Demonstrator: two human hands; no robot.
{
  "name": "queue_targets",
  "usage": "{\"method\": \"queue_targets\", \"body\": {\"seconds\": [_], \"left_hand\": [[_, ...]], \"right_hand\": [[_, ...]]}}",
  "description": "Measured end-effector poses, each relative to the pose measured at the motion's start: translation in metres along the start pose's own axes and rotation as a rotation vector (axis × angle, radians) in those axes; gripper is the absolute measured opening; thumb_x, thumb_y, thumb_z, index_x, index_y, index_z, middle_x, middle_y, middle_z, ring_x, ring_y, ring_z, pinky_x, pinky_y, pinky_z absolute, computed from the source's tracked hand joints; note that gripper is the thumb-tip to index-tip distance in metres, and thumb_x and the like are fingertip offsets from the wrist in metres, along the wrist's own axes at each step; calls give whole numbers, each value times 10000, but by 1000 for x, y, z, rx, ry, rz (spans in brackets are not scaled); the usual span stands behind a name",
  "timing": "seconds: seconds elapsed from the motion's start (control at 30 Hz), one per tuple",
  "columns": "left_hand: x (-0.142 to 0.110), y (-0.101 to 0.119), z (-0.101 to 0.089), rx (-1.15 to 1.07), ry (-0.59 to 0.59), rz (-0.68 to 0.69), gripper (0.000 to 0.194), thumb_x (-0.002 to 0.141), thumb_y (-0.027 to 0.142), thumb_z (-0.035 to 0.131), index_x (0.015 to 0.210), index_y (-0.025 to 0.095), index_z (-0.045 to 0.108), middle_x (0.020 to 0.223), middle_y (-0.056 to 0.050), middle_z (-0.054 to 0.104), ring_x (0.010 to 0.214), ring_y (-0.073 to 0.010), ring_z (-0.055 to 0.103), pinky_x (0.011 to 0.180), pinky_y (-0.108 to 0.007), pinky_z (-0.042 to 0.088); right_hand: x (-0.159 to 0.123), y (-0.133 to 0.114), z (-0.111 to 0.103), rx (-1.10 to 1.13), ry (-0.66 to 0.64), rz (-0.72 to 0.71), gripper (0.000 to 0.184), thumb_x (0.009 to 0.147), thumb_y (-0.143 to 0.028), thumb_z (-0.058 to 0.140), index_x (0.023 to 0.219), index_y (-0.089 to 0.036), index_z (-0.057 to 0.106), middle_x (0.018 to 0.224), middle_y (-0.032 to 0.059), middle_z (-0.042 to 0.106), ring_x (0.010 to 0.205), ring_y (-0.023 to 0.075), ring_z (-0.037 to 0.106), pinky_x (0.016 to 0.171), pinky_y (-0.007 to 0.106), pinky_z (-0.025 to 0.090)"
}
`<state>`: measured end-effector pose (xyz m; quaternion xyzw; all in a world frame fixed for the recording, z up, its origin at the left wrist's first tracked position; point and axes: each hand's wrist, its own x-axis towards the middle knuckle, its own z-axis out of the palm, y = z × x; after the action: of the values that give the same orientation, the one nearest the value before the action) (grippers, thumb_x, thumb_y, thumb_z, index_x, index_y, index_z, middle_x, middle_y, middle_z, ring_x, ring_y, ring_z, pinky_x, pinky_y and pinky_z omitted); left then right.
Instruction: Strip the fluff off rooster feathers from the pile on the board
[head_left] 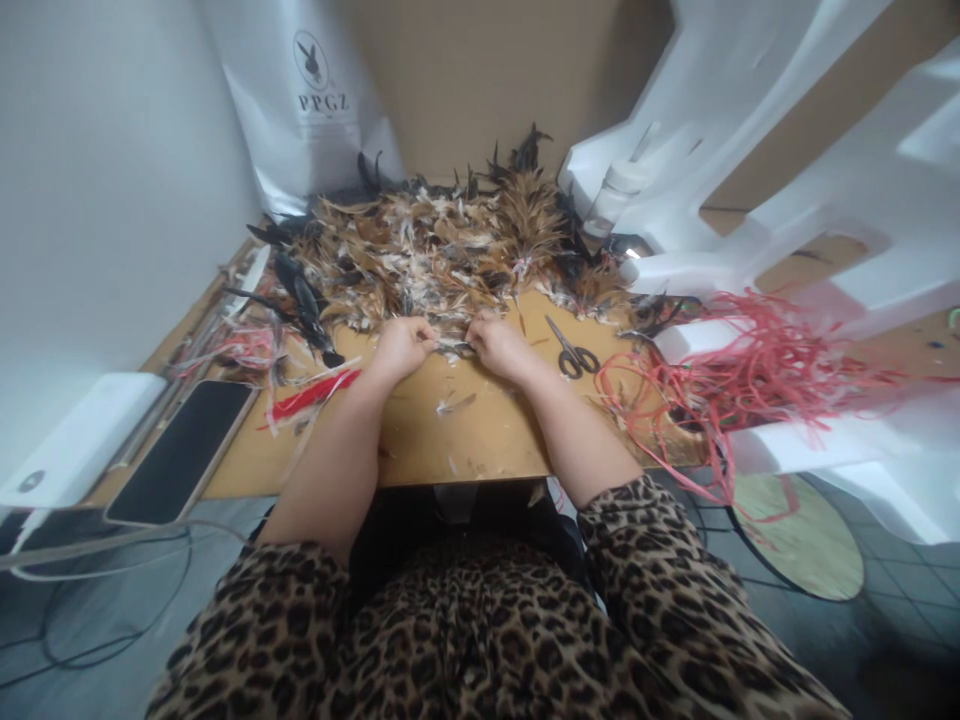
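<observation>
At the near edge of a large pile of brown, white and black feathers (pixel 442 230), my two hands work close together. My left hand (pixel 405 347) is closed in a pinch, with thin feather ends at its fingertips. My right hand (pixel 495 343) is curled with its fingers pressed together on the other end of the same small feathers (pixel 452 340). The exact grip is partly hidden and blurred. To the right of my right hand lies a pair of scissors (pixel 572 350) with black handles, blades slightly apart.
A red strip bundle (pixel 315 393), a dark-screened phone (pixel 182 452) and a white power bank (pixel 81 440) lie left. Tangled pink ribbons (pixel 757 385) spread at right beside white foam pieces (pixel 810 440). A white printed bag (pixel 307 110) and a clear bottle (pixel 615 195) stand behind.
</observation>
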<state>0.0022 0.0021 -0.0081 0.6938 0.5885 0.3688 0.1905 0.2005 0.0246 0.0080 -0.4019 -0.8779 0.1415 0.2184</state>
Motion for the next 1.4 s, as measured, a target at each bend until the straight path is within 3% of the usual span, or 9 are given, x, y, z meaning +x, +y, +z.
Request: {"method": "queue_targets", "body": {"seconds": [0.17,0.27,0.33,0.5,0.73,0.93,1.03,1.2,1.4], "left_hand": [[-1,1,-4,-79,-36,-10,124,646,204,597,724,144,672,606,-14,637,536,-114,545,500,-204,402],[-3,11,-9,-81,16,153,324,667,134,518,949,151,676,868,-52,681,714,-135,597,637,-232,460],[-5,19,-10,-5,-6,292,350,657,111,511,958,170,679,1006,-64,665,853,-158,599,758,-265,464],[-6,28,-2,115,-87,388,193,683,204,578,831,187,700,880,-53,683,856,-175,596,832,-304,441],[-10,31,3,-4,-15,218,197,732,243,548,818,170,709,649,-14,644,578,-115,541,582,-230,417],[-11,34,7,-78,-115,189,168,674,280,654,782,161,703,710,-34,673,596,-117,562,588,-237,433],[-7,30,11,-190,-93,27,128,668,253,660,746,158,698,655,-28,664,569,-115,560,573,-242,441],[3,19,8,-781,51,-372,177,678,266,687,785,130,646,625,-27,634,490,-70,530,514,-211,460],[7,24,-2,-1421,50,-609,71,763,69,590,765,140,598,627,1,592,527,-17,534,489,-89,429]], "right_hand": [[2,6,2,62,7,10,161,769,-139,468,767,-150,628,865,69,580,796,151,511,749,257,392],[4,10,2,116,34,16,143,740,-136,487,755,-145,629,823,62,594,781,150,517,757,260,397],[5,9,1,142,49,10,137,727,-136,492,744,-142,629,791,59,601,766,150,518,753,263,395],[4,2,-3,178,55,29,158,685,-123,496,743,-139,642,755,50,611,738,150,519,728,263,390],[4,1,-2,217,54,93,148,676,-140,497,729,-145,636,694,26,619,651,126,511,648,241,375],[4,3,1,262,47,128,147,685,-157,508,759,-143,634,683,17,619,622,118,510,623,240,375],[4,0,-1,295,142,137,137,707,-187,529,790,-143,628,754,35,618,684,131,524,662,250,400],[5,0,-17,370,548,234,329,830,-343,459,1100,-170,536,1079,95,540,856,157,521,767,275,422],[11,-3,-6,915,504,370,287,766,-427,558,862,-158,586,684,-1,549,574,82,454,548,213,381]]}}
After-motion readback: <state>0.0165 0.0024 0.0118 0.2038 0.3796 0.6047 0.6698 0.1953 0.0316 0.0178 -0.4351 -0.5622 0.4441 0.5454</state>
